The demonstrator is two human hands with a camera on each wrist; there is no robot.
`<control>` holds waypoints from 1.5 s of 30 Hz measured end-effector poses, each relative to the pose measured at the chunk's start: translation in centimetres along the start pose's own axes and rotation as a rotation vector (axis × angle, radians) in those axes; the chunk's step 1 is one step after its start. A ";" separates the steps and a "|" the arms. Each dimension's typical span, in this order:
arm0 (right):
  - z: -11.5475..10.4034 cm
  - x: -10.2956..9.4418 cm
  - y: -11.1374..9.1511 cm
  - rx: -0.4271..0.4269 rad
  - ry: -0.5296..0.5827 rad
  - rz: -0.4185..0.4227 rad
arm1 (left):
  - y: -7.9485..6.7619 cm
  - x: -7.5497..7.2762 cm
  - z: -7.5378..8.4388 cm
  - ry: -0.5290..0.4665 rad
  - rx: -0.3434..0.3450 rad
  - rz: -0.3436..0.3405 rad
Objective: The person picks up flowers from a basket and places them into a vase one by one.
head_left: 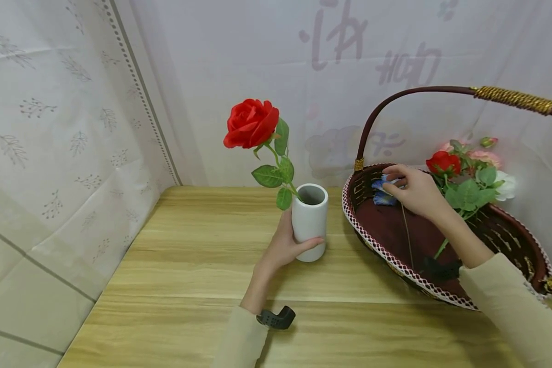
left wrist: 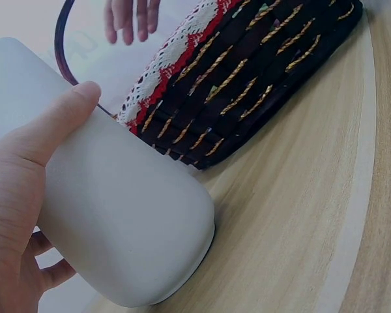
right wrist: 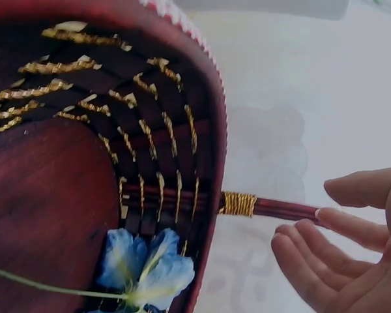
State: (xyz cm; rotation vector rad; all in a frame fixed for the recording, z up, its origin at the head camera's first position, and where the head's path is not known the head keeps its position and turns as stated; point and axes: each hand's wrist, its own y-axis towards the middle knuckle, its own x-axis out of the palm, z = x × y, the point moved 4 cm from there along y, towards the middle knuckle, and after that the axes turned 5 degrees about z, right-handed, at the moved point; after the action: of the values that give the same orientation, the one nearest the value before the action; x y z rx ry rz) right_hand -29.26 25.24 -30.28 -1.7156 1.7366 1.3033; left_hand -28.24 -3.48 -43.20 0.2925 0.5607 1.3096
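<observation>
A white cylindrical vase [head_left: 310, 222] stands on the wooden table. My left hand [head_left: 282, 246] grips its side, thumb across the front and fingers partly hidden behind it. One artificial red rose [head_left: 251, 124] leans out of the vase to the left, its green leaves over the rim. Above the far left end of a dark red woven basket [head_left: 377, 230] hovers my right hand [head_left: 418, 193], thumb and fingers parted with nothing between them in the right wrist view. Below and beside those fingers, inside the basket, lies a blue flower [right wrist: 146, 270] with a long thin stem.
More artificial flowers, among them a red rose [head_left: 443, 162] and a white bloom [head_left: 506, 185], lie at the basket's right part. The basket's tall arched handle [head_left: 423, 90] rises over the right side. Printed white curtains [head_left: 221, 76] hang behind the table [head_left: 188, 245] and to its left.
</observation>
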 end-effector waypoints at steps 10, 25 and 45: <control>3.0 -0.3 0.2 0.112 -0.055 -0.122 | 0.0 -0.5 2.6 0.021 -0.019 0.000; 5.8 -0.9 -0.7 0.223 -0.093 -0.231 | 0.1 -0.4 2.7 -0.005 -0.005 -0.013; 8.9 -0.7 -1.2 0.327 -0.163 -0.334 | -0.2 -0.5 2.7 0.014 -0.038 -0.012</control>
State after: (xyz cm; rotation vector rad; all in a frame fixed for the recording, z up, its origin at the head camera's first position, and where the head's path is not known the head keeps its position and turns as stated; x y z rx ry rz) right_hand -31.01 32.94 -34.56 -1.5774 1.4060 0.9270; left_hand -26.67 -3.73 -40.97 0.2486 0.5484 1.3097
